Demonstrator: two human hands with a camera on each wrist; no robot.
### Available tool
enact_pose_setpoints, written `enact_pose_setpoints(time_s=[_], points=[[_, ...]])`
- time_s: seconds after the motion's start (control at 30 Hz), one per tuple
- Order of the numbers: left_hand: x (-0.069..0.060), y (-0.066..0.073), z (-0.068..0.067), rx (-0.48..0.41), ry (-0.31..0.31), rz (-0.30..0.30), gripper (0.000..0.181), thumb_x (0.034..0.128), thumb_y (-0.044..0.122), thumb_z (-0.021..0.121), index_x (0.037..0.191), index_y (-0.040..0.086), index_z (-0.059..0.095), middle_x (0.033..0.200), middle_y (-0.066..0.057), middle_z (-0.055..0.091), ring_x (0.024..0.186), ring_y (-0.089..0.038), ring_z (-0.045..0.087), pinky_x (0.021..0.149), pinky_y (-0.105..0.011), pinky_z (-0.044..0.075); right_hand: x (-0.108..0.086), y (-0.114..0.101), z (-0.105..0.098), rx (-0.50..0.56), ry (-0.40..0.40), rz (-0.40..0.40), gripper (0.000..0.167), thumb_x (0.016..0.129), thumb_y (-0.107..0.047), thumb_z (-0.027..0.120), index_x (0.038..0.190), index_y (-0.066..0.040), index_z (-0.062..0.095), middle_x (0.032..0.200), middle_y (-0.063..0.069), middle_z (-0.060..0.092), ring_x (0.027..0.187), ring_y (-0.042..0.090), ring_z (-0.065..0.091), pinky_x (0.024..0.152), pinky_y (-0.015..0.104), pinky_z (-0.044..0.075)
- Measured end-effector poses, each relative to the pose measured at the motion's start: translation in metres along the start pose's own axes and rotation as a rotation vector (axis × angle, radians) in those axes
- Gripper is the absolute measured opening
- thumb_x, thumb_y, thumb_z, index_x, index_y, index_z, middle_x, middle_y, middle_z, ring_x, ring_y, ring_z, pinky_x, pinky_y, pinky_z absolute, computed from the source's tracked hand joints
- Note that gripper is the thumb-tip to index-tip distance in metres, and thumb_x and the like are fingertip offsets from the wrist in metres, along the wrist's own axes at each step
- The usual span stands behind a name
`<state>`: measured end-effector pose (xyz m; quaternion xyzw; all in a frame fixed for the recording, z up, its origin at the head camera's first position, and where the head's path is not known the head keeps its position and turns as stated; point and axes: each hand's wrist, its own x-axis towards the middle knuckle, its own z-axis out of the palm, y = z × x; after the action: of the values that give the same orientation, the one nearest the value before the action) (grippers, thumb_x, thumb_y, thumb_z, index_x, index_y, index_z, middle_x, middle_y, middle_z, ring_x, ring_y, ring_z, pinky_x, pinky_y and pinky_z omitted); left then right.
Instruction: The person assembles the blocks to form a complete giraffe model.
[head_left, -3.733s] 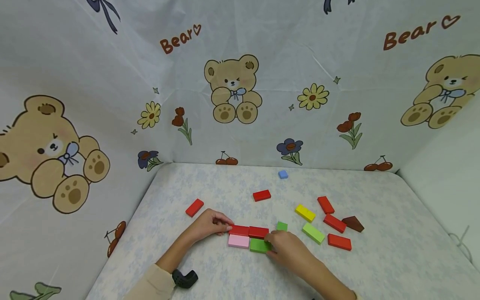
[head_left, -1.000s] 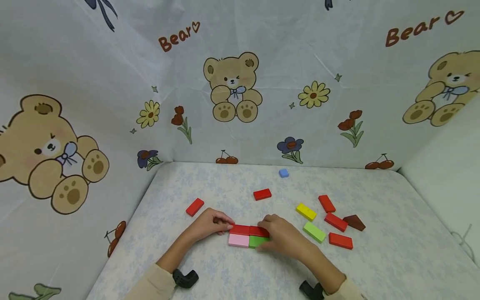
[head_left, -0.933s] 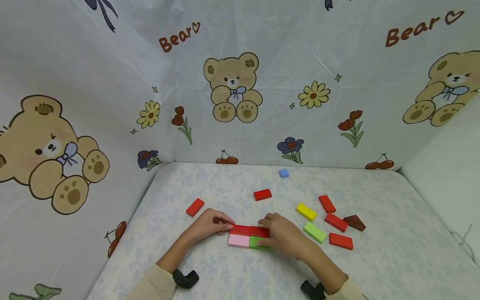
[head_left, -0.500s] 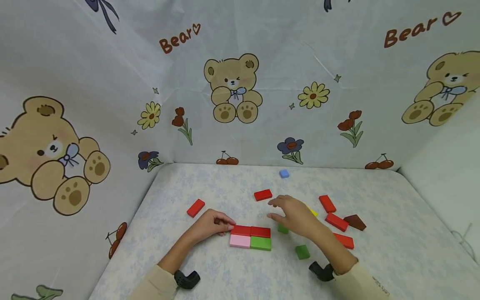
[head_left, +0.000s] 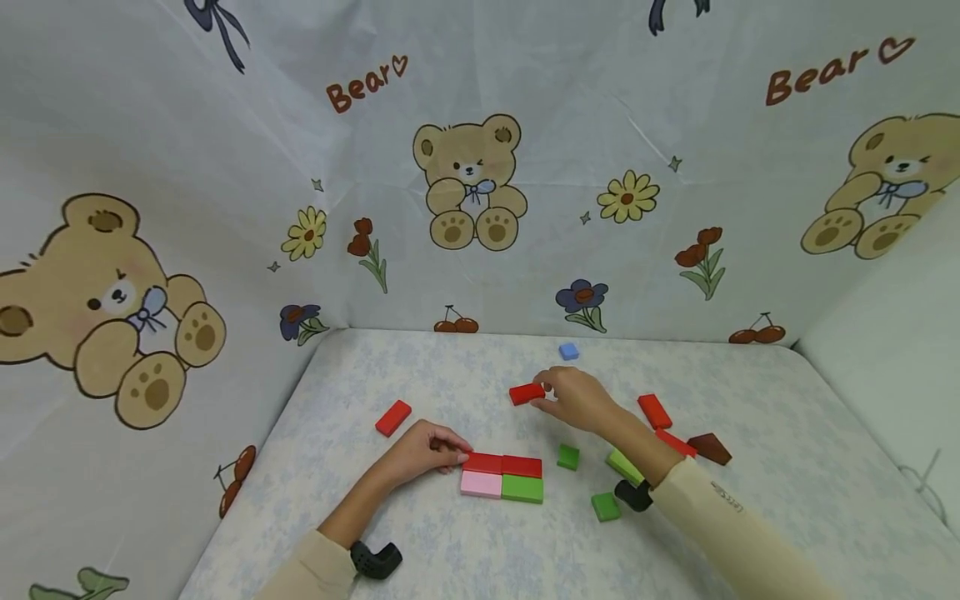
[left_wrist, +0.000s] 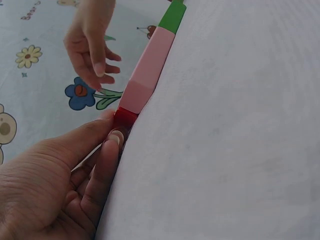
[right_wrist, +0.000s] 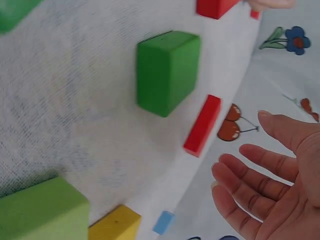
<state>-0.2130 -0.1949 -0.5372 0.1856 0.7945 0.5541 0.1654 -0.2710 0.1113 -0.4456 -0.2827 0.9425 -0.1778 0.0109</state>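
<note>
Four-sided grouping of flat blocks lies mid-table: a left red block [head_left: 482, 463], a right red block [head_left: 522, 467], a pink block [head_left: 481, 484] and a green block [head_left: 522, 489]. My left hand [head_left: 423, 452] pinches the left end of the left red block; in the left wrist view, thumb and index finger meet at its red end [left_wrist: 125, 119], beside the pink block [left_wrist: 149, 70]. Farther back, my right hand [head_left: 581, 400] is at the right end of a lone red block [head_left: 527, 394]. The right wrist view shows that hand's fingers [right_wrist: 250, 175] spread and relaxed, holding nothing.
Two small green blocks [head_left: 606, 507] lie right of the grouping. Near the right forearm are a light green block [head_left: 624, 465], red blocks [head_left: 655, 411] and a brown block [head_left: 710, 448]. A blue block [head_left: 568, 351] sits at the back, another red block [head_left: 393, 417] at left.
My right hand has left the right end of the grouped blocks and moved back to the lone red block, uncovering the small green blocks. My left hand stays at the left red block.
</note>
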Motion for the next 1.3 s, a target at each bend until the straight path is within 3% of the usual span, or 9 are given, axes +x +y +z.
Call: enact_pose_setpoints(time_s=[0.3, 0.5, 0.67, 1.07, 1.3], points=[[0.000, -0.001, -0.001, 0.012, 0.006, -0.005, 0.014, 0.0915, 0.019, 0.078, 0.105, 0.016, 0.080, 0.093, 0.000, 0.076, 0.066, -0.013, 0.066, 0.062, -0.026, 0.058, 0.027, 0.009, 0.021, -0.055, -0.031, 0.127, 0.057, 0.087, -0.036, 0.082, 0.129, -0.001, 0.066, 0.111, 0.014, 0.068, 0.085, 0.020, 0.063, 0.073, 0.035, 0.059], [0.001, -0.002, -0.001, -0.002, 0.008, 0.002, 0.015, 0.0911, 0.019, 0.078, 0.106, 0.014, 0.080, 0.092, -0.002, 0.076, 0.066, -0.013, 0.066, 0.062, -0.026, 0.058, 0.038, 0.006, 0.028, -0.058, -0.029, 0.171, 0.057, 0.084, -0.042, 0.083, 0.123, -0.003, 0.070, 0.104, 0.011, 0.065, 0.075, 0.018, 0.057, 0.065, 0.030, 0.056], [0.001, -0.002, -0.001, 0.002, 0.005, 0.001, 0.015, 0.0915, 0.020, 0.078, 0.106, 0.015, 0.080, 0.092, 0.000, 0.076, 0.066, -0.012, 0.066, 0.062, -0.026, 0.058, 0.043, 0.008, 0.032, -0.065, -0.029, 0.166, 0.053, 0.081, -0.041, 0.087, 0.116, -0.004, 0.072, 0.097, 0.009, 0.063, 0.075, 0.017, 0.054, 0.062, 0.028, 0.051], [0.002, -0.002, 0.000, 0.019, 0.016, -0.015, 0.013, 0.0916, 0.023, 0.078, 0.104, 0.021, 0.081, 0.093, 0.002, 0.077, 0.067, -0.013, 0.065, 0.062, -0.026, 0.058, 0.043, 0.016, 0.035, -0.012, -0.051, 0.114, 0.035, 0.080, -0.019, 0.088, 0.108, -0.002, 0.074, 0.099, 0.010, 0.069, 0.082, 0.019, 0.057, 0.075, 0.033, 0.055], [0.002, -0.002, 0.001, 0.014, 0.021, -0.012, 0.015, 0.0914, 0.022, 0.078, 0.105, 0.016, 0.081, 0.091, 0.000, 0.076, 0.066, -0.012, 0.065, 0.062, -0.025, 0.057, 0.043, 0.018, 0.032, -0.004, -0.067, 0.106, 0.029, 0.083, -0.016, 0.086, 0.106, -0.003, 0.075, 0.097, 0.010, 0.070, 0.084, 0.020, 0.058, 0.079, 0.035, 0.056]])
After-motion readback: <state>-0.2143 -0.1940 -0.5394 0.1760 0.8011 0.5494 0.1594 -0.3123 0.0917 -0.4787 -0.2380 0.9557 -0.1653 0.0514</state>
